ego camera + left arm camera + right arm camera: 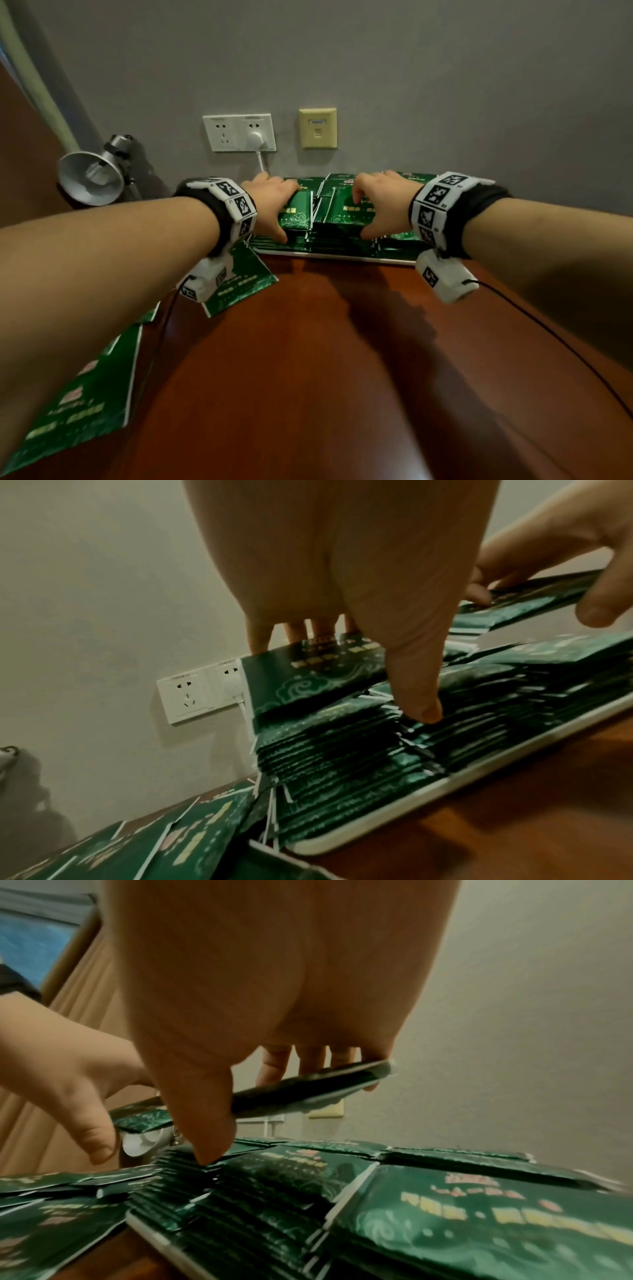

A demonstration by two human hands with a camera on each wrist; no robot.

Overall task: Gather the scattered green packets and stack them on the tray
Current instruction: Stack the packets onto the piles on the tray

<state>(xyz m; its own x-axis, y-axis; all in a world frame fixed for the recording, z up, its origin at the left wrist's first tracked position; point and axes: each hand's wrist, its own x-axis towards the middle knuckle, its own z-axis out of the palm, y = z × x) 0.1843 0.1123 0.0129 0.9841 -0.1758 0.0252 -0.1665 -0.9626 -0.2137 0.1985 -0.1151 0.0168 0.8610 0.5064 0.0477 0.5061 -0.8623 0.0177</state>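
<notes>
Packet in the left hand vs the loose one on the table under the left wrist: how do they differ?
1. The held packet is lifted over the tray stacks, tilted; the loose packet lies flat on the table beside the tray.
2. The left hand grips the held packet by its edges; nothing touches the loose packet.
3. The wrist camera partly hides the loose packet; the held one's face shows.

Shared: same green print with gold lettering.

Head view high, forward-down over both forearms; wrist views close along each palm, all sharing the packet-stacked tray.
</notes>
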